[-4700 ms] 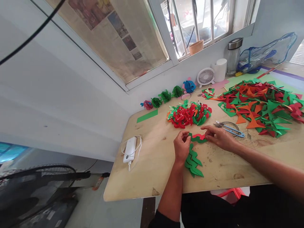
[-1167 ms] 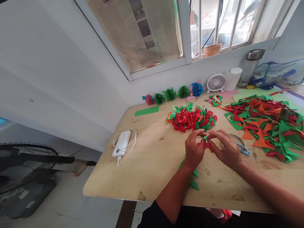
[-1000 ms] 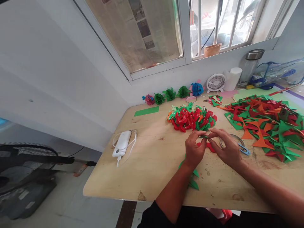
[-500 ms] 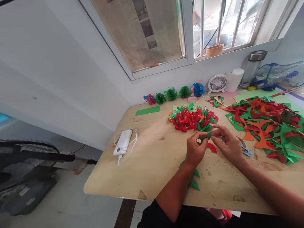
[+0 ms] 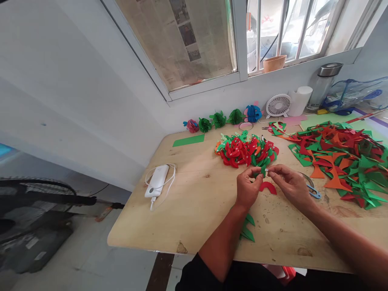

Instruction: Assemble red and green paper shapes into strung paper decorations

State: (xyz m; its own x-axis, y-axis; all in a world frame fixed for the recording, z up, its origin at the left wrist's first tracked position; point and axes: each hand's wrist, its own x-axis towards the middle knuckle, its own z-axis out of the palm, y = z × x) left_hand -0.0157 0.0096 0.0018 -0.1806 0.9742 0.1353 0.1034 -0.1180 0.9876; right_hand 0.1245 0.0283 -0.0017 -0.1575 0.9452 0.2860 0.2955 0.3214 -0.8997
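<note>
Pinched between the thumb and fingers of my left hand [image 5: 248,186] is a small green paper piece [image 5: 263,170]. My right hand [image 5: 289,184] comes in from the right, its thumb and forefinger closed on a tiny white strip [image 5: 266,172] at the edge of the green paper. Whether the strip is stuck to the paper I cannot tell. Just below my fingertips a red curved paper piece [image 5: 268,187] lies on the table. Several pointed green paper pieces [image 5: 247,231] lie beside my left forearm, which partly covers them.
Behind my hands sits a heap of red and green paper shapes [image 5: 239,150]. Paper offcuts [image 5: 342,157] spread at the right. A light blue tool [image 5: 314,192] lies beside my right hand. A white power bank [image 5: 157,181] with cable lies left; a small fan [image 5: 278,106] stands at the back.
The white strip now shows between my fingertips, where it was not visible before. My right fingers have come down a little, and my left hand has shifted slightly left.
</note>
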